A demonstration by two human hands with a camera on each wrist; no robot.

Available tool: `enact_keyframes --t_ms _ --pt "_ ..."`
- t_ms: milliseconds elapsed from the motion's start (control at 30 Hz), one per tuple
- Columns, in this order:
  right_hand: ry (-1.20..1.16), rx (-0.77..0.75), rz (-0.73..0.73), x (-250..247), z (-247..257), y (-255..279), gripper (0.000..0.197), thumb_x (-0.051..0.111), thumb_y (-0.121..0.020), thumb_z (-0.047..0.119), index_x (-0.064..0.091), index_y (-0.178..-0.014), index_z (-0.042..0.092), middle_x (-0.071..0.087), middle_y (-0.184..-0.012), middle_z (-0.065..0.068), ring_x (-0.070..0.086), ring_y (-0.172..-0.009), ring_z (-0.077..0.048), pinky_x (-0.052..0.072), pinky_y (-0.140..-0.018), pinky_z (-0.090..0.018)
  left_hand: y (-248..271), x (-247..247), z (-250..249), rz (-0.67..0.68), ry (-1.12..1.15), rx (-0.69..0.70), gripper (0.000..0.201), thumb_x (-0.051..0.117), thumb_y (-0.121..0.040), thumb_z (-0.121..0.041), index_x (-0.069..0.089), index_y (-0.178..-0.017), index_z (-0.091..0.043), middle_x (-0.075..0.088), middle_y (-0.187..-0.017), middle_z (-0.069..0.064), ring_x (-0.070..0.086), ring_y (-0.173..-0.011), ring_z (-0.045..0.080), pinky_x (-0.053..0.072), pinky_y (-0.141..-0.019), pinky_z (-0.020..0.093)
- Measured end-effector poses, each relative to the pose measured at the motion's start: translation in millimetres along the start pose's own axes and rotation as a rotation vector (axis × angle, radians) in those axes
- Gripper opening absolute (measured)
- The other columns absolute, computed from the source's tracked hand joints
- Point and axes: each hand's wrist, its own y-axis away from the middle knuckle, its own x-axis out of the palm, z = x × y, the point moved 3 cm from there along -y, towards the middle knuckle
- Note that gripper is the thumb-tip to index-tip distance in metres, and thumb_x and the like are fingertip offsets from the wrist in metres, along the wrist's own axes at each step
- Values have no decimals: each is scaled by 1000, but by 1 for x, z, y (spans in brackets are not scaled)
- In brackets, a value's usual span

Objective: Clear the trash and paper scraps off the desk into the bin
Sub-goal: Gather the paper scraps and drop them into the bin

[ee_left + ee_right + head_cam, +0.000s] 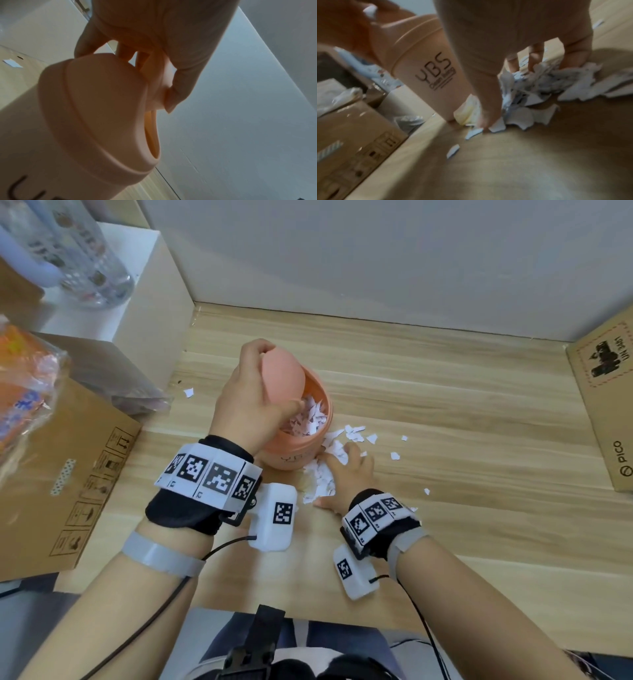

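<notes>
Two hands at a wooden desk (pixel 445 405): left hand (pixel 246 392) grips the small peach plastic bin's (pixel 294 455) tilted lid (pixel 282 373); right hand (pixel 349 474), fingers curled, gathers torn white paper scraps (pixel 320 479).

The left hand (pixel 251 392) is raised at centre, its fingers and thumb curled round the tilted lid (pixel 282 378), wrist bent downward. The right hand (pixel 346 474) lies lower and nearer, just to its right, palm down with fingers bent onto the paper scraps (pixel 322 477), thumb stretched to the left. Both forearms reach in from the near edge.
</notes>
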Motion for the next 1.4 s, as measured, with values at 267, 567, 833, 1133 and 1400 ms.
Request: enact_keyframes --t_ms 267,567,833,1133,1400 --pt "-127 -151 -41 -14 -10 -3 34 49 -75 -12 59 -101 7 40 -95 -6 53 -91 -29 44 -77 -30 1 -2 -2 18 -5 18 72 73 -71 -21 31 -130 -21 51 -123 6 46 -95 22 36 -74 31" --pt "-687 -178 -202 -126 18 15 32 62 -79 1 53 -62 27 55 -63 6 48 -52 -2 37 -51 -18 -3 -2 -2 67 28 -3 71 71 -74 -20 28 -131 -21 49 -126 9 48 -110 30 36 -77 32" --pt "-891 -117 -14 -144 70 9 7 54 -81 -4 57 -83 3 57 -75 -14 56 -76 -26 49 -73 -39 -4 -3 -3 78 37 -7 66 65 -78 -16 28 -132 -20 48 -130 11 46 -116 32 37 -83 34" --pt "-1676 55 585 -129 93 7 87 6 -79 75 46 -127 14 65 -89 -12 65 -60 -24 57 -53 -28 -3 0 0 70 18 2 67 65 -78 -19 27 -133 -22 46 -133 9 43 -120 30 38 -92 38" --pt "-1720 135 342 -115 100 -15 70 3 -86 66 46 -114 19 46 -138 -17 44 -127 -34 45 -74 -42 -2 -1 -1 80 16 -12 70 66 -79 -24 25 -135 -23 43 -137 6 42 -124 28 40 -98 43"
